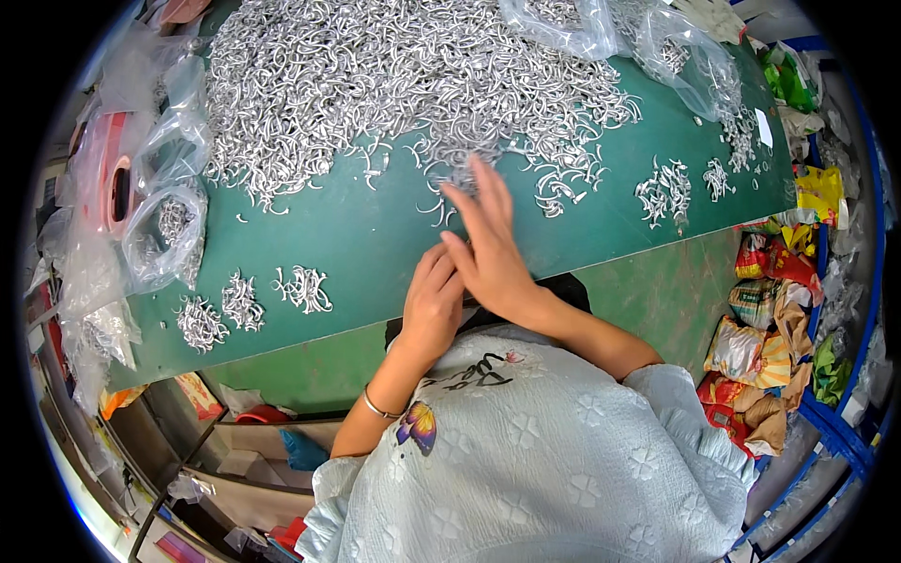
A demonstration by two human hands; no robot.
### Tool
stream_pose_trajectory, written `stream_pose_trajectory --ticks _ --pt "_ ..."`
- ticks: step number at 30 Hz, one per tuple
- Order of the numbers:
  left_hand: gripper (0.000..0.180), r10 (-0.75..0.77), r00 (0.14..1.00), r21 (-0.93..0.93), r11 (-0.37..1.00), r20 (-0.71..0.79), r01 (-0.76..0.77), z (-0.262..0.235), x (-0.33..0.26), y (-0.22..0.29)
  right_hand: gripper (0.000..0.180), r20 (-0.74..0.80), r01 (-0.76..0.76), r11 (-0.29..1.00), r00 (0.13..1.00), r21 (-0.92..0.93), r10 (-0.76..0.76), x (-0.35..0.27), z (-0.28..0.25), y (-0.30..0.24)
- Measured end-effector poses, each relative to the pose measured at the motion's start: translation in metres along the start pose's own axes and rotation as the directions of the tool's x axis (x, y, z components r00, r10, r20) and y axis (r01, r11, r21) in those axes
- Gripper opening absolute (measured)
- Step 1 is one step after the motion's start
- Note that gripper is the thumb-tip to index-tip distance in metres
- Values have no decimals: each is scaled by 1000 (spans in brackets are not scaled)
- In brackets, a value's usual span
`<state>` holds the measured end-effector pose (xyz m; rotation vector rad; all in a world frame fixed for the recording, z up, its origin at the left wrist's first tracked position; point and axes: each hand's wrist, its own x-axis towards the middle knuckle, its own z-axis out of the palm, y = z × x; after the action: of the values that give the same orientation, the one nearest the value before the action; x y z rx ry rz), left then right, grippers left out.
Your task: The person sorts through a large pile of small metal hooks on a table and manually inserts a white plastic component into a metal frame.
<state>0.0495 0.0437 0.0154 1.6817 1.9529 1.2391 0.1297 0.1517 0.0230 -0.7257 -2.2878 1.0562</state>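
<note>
A large heap of small curved silvery metal pieces (375,84) covers the far side of the green table (366,244). My right hand (493,258) reaches toward the heap's near edge, its fingers stretched out and smeared by motion at the tips. No piece shows clearly between those fingers. Just left of it and lower, my left hand (436,300) is closed near the table's front edge, fingers curled inward. Whatever it may hold is hidden. The two hands overlap in view, the right thumb close to the left fingers.
Small piles of curved pieces (242,302) lie at the front left, and others (664,192) at the right. Clear plastic bags (169,230) line the left edge; another bag (690,61) lies far right. Colourful sacks (751,352) stand beside a blue rack (835,432).
</note>
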Motion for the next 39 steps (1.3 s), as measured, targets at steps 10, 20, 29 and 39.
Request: stream_pose_trajectory --ticks 10,20,29,39 --pt "32 -4 1000 -10 1000 5 4 -9 -1 -1 40 122 99 987 986 131 -115 40 -30 -10" --pt "33 36 998 -31 999 47 -34 -7 2 -2 70 21 -163 946 984 -279 176 -7 -29 7" --pt "27 21 1000 -19 1000 12 -21 -6 -5 -3 32 217 134 972 960 193 -175 11 -25 0" --pt "31 26 1000 8 1000 -11 -25 -6 3 4 14 -168 -89 839 986 -537 -3 10 -107 62"
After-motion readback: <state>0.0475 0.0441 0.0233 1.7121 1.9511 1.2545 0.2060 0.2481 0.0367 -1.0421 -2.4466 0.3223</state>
